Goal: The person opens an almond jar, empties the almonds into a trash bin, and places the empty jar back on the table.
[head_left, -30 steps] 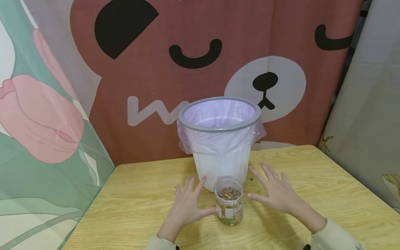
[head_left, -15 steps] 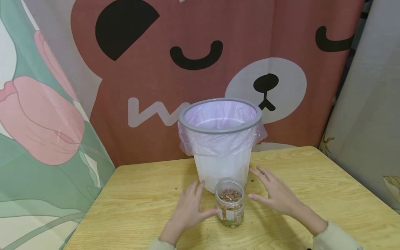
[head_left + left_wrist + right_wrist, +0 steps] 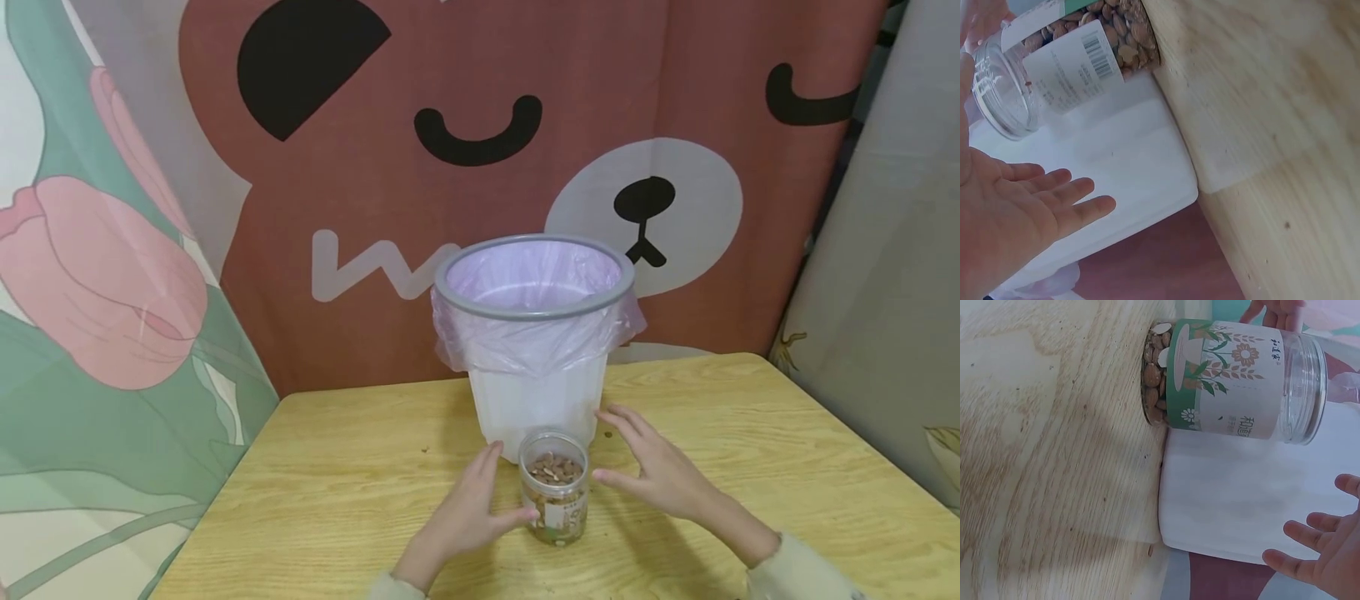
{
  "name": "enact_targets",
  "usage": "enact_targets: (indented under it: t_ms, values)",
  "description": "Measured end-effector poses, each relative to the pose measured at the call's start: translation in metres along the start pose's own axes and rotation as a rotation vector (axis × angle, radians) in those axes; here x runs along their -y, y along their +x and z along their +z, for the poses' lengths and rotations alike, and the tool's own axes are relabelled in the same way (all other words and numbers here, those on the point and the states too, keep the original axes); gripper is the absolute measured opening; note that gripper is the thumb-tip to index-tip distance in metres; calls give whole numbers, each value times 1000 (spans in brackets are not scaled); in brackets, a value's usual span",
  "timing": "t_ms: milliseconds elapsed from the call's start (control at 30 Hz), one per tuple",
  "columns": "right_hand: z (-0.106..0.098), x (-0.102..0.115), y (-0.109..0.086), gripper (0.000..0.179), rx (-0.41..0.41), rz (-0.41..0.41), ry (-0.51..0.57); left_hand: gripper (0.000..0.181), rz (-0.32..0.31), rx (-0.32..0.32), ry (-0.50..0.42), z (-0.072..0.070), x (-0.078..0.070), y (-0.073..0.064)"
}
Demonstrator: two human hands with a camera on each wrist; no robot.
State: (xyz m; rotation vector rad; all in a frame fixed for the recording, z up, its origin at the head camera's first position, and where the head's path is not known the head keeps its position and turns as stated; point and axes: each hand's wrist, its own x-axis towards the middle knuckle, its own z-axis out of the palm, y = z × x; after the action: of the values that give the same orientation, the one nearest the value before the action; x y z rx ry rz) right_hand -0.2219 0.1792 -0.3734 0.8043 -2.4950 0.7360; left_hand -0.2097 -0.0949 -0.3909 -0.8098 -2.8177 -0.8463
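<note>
A clear lidless jar (image 3: pixel 555 510) of brown, almond-like nuts stands upright on the table, its label printed with green and flowers in the right wrist view. Left of it, my left hand (image 3: pixel 463 518) is spread, and its thumb overlaps the jar's edge in the head view. The left wrist view shows that hand's (image 3: pixel 1016 215) fingers extended beside the jar (image 3: pixel 1072 69). My right hand (image 3: pixel 663 477) is held to the jar's right with fingers lightly bent, apart from it. Neither hand grips anything. Contact between the left thumb and the jar cannot be confirmed.
Right behind the jar stands a white bin (image 3: pixel 540 400) with a grey rim and a purple liner bag folded over it. The wooden table (image 3: pixel 337 500) carries a few small dark specks. Patterned curtains (image 3: pixel 360 192) hang at the back and sides.
Both hands have drawn their spread fingers closer together around the jar's sides. My left hand has shifted slightly right. Jar and bin hold their places on the table.
</note>
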Motion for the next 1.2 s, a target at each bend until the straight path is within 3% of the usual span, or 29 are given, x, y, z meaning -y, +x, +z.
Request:
enact_targets:
  t_ms: [433,933,1200]
  values:
    - [10,5,1,72,21,-17,2,95,-76,21,-311,11,-8,5]
    - [18,17,13,77,48,-74,-27,98,-99,9,-368,20,-13,9]
    - [21,22,17,79,71,-58,-44,99,-107,40,-393,21,-13,11]
